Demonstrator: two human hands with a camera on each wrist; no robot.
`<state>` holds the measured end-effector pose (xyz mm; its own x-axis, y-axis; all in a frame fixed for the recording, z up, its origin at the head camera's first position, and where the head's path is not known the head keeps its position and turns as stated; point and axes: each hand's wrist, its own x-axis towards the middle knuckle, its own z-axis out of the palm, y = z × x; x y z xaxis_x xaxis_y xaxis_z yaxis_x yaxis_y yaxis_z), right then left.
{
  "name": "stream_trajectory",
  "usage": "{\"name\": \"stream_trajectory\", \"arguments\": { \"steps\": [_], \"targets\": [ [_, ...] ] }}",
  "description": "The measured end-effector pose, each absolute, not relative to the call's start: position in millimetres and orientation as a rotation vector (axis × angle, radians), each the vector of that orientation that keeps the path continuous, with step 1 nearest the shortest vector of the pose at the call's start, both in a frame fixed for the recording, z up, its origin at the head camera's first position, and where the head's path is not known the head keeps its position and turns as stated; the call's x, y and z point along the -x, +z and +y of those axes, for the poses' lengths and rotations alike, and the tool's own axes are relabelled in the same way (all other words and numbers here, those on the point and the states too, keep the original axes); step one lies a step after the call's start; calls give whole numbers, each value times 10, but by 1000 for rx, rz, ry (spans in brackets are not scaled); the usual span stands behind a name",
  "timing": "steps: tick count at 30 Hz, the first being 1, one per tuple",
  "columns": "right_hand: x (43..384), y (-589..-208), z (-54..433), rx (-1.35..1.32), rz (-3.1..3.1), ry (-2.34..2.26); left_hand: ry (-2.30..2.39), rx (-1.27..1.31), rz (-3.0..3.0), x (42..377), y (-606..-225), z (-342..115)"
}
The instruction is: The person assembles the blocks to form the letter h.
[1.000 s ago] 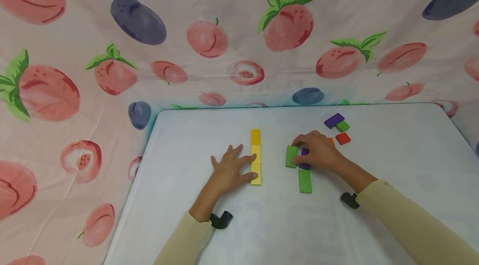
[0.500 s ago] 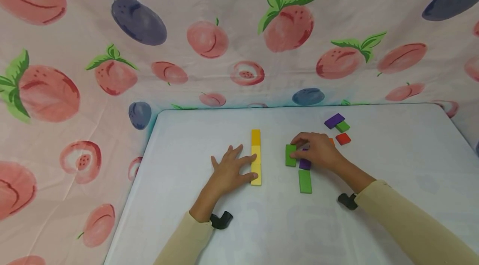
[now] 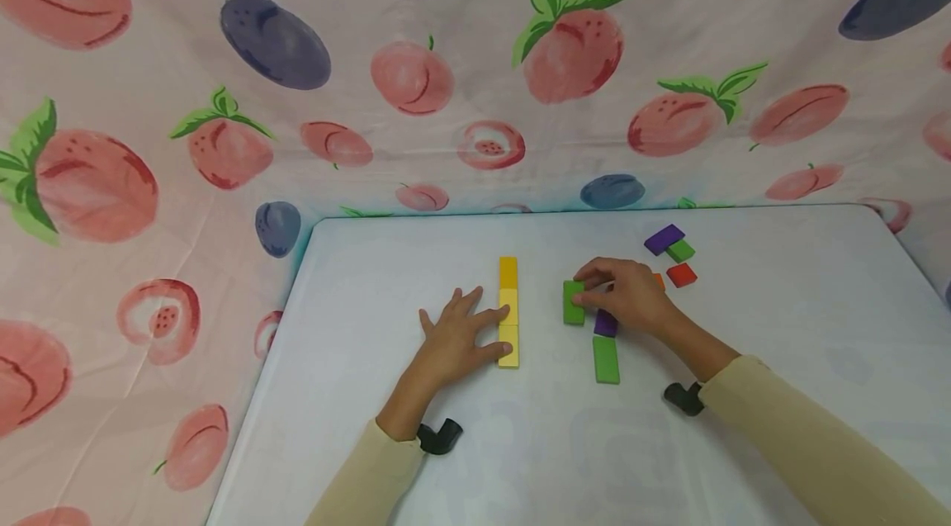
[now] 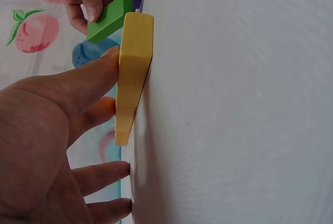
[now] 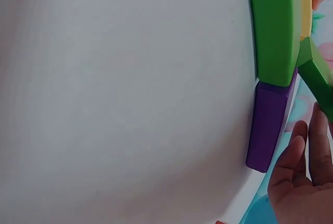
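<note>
Three yellow rectangular blocks (image 3: 508, 336) lie end to end in a straight row. My left hand (image 3: 449, 348) rests beside the row with fingers spread, the thumb and index fingertips touching the blocks. In the left wrist view the thumb (image 4: 96, 75) presses the side of the nearest yellow block (image 4: 134, 60). My right hand (image 3: 630, 295) pinches a green block (image 3: 570, 313) between thumb and fingers. In the left wrist view that green block (image 4: 110, 20) is tilted. Under the right hand a purple block (image 3: 605, 324), partly hidden, meets the end of another green block (image 3: 606, 361).
Behind the right hand lie a red block (image 3: 681, 275), a small green block (image 3: 679, 251), a purple block (image 3: 664, 239) and a mostly hidden orange block (image 3: 658, 281). The white tabletop (image 3: 550, 452) meets a fruit-patterned cloth (image 3: 446, 6) at its back and left edges.
My right hand has carried the green block a little left and away from me, towards the yellow row. The left hand and yellow blocks stay where they were.
</note>
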<state>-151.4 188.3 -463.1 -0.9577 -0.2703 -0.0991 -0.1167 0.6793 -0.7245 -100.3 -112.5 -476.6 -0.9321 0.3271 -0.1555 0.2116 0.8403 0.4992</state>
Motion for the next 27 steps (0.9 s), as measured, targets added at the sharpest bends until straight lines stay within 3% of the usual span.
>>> {"name": "stream_trajectory", "arguments": {
  "steps": [27],
  "targets": [
    [1702, -4598, 1605, 183, 2618, -1249, 698, -411, 2775, 1021, -4760, -1121]
  ]
}}
